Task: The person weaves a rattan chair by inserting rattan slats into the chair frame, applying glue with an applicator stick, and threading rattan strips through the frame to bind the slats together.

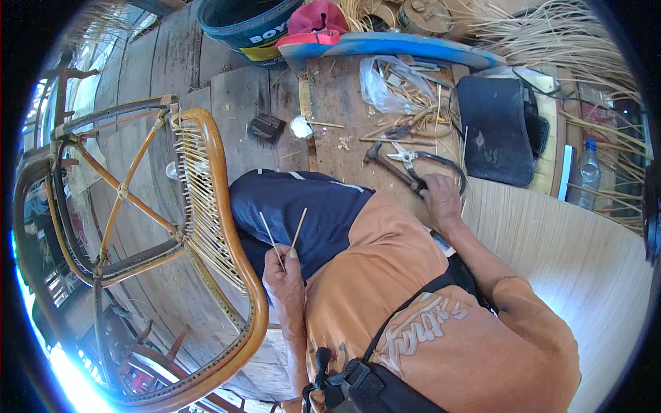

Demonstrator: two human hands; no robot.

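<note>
Wooden bench [344, 117] cluttered: right hand [441, 199] closed on a hammer [392, 168] handle beside pliers [406, 157].
Left hand [284, 275] pinches two cane strips [282, 234] near the hammer; the strips may snap or slip.

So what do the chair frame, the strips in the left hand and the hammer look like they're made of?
Chair frame: looks like rattan or bent cane, glossy honey-brown, smoothly curved with wrapped joints.
Strips in the left hand: thin pale straight slivers, probably split rattan or bamboo, unfinished.
Hammer under the right hand: dark head, likely metal; handle brownish, possibly wood, hard to tell.
</note>
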